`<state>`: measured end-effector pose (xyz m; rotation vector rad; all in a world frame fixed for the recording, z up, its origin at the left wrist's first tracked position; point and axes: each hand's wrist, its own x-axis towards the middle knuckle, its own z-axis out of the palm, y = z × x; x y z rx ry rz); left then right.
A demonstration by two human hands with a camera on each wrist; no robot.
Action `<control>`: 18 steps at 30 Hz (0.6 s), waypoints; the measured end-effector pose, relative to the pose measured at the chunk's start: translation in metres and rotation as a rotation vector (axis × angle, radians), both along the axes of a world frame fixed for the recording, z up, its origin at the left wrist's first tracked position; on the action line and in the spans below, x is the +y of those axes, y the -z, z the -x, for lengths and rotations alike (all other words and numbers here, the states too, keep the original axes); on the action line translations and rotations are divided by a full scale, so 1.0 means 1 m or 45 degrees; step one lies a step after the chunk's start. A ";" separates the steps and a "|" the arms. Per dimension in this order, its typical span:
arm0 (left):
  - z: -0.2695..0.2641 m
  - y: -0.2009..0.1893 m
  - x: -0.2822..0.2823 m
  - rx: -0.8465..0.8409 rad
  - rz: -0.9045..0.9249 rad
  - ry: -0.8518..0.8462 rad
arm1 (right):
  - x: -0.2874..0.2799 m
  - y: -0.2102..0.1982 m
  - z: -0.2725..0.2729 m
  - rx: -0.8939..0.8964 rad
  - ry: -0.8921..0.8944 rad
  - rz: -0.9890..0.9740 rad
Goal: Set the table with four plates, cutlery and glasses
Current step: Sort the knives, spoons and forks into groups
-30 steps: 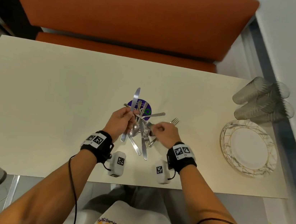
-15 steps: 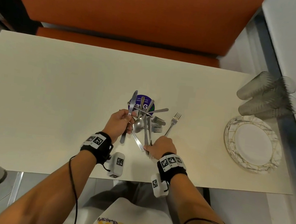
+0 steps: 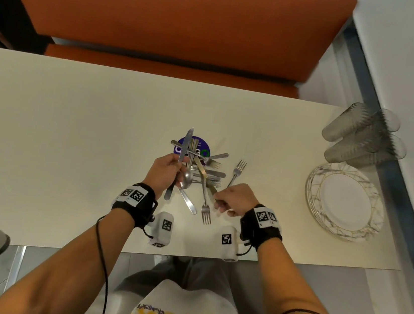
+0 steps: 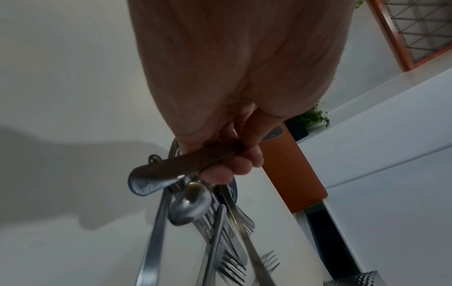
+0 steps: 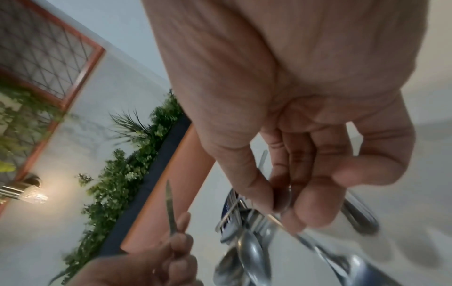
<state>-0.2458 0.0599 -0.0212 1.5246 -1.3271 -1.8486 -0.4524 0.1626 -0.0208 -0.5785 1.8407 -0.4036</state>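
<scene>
- While the left hand (image 3: 164, 171) grips a table knife (image 3: 184, 148) upright with a spoon (image 3: 186, 178) and more handles bunched in its curled fingers (image 4: 221, 170), it serves as the holder, probably so pieces can be sorted one by one.
- Pinching thumb to fingertips (image 5: 293, 216), the right hand (image 3: 234, 200) draws out one slim piece of cutlery, seemingly a knife (image 3: 204, 176), slanting toward 11 o'clock.
- Between the hands a fork (image 3: 205, 209) hangs tines-down toward 6 o'clock; whether it is held or lying flat I cannot tell.
- Beyond them, at 12 o'clock, loose cutlery lies heaped on a purple sticker (image 3: 202, 147), with a lone fork (image 3: 236, 172) just beside at 1 o'clock.
- Far out at 3 o'clock on the surface (image 3: 73, 126) sit stacked plates (image 3: 314, 194), and at 2 o'clock four glasses (image 3: 356, 134) stand, not yet distributed.
</scene>
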 end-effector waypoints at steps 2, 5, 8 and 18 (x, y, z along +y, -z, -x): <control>0.004 -0.006 -0.002 -0.002 0.013 0.016 | -0.004 -0.011 0.011 0.063 0.020 0.071; 0.013 -0.012 -0.007 0.004 0.019 0.023 | -0.012 -0.029 0.029 0.128 0.072 0.216; 0.023 -0.018 -0.014 0.025 0.049 0.026 | -0.021 -0.050 0.045 0.201 0.055 0.400; 0.053 -0.050 -0.026 0.048 0.294 0.147 | -0.050 -0.110 0.057 0.407 0.041 0.928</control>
